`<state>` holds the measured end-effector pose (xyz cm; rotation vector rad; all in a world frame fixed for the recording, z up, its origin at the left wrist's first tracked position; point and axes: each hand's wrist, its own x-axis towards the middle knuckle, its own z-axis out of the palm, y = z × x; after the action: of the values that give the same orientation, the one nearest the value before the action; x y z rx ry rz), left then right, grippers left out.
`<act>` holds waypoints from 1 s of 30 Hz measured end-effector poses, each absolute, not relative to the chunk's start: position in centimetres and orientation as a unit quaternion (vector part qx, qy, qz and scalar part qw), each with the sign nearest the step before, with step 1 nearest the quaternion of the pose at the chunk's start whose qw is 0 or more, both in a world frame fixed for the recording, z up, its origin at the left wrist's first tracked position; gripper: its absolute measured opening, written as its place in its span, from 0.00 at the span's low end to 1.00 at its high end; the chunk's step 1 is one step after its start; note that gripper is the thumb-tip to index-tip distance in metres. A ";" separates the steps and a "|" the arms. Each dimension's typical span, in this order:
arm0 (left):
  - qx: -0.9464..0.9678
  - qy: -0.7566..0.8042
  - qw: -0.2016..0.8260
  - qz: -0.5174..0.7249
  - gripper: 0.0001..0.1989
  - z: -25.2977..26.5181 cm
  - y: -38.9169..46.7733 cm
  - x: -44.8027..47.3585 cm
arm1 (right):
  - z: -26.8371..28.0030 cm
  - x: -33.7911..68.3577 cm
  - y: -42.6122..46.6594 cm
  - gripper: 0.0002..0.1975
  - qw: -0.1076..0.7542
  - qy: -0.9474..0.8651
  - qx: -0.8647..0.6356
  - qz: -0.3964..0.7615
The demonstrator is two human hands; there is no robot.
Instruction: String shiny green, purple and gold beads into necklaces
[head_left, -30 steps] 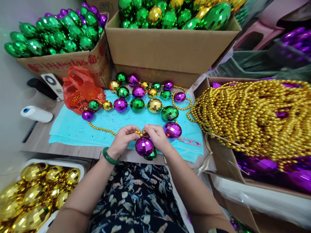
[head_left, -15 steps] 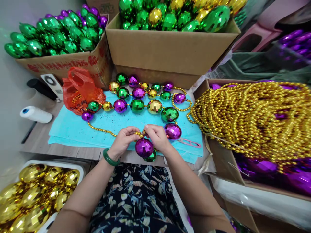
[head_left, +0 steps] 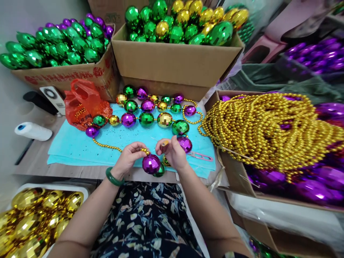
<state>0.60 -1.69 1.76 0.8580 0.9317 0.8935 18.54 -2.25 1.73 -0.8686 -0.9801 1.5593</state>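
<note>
While the left hand (head_left: 128, 154) pinches the gold bead strand (head_left: 107, 146) right above the purple ball (head_left: 151, 163) hanging at the table edge, the right hand (head_left: 172, 152), just beside it, nips a small gold piece (head_left: 165, 143) between closed fingertips.

— What's round the wooden tabletop (head_left: 67, 172)?
— A pale wall (head_left: 32, 14) rises behind it on the left. Against its far edge stand two cardboard boxes (head_left: 172, 64), heaped with shiny baubles.
— And to the right of it?
— A pink plastic stool (head_left: 271, 46) behind, dark green cloth (head_left: 258, 77) just beside that.
— The light?
— Bright and even, glinting off everything
</note>
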 end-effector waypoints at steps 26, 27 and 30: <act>0.486 0.431 0.626 0.430 0.09 2.3 -5.3 -4.7 | -4.0 29.1 -9.6 0.15 0.433 -0.382 -0.789 0.210; 0.482 0.433 0.624 0.436 0.09 2.3 -5.4 -4.9 | -4.2 29.2 -9.8 0.15 0.418 -0.386 -0.796 0.205; 0.465 0.440 0.618 0.456 0.11 2.0 -5.4 -5.2 | -4.2 29.2 -10.0 0.16 0.371 -0.403 -0.813 0.196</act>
<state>-5.18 -5.35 1.98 1.0703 1.0128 1.0497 29.21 -10.02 -4.24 -2.0861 -1.0336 0.5029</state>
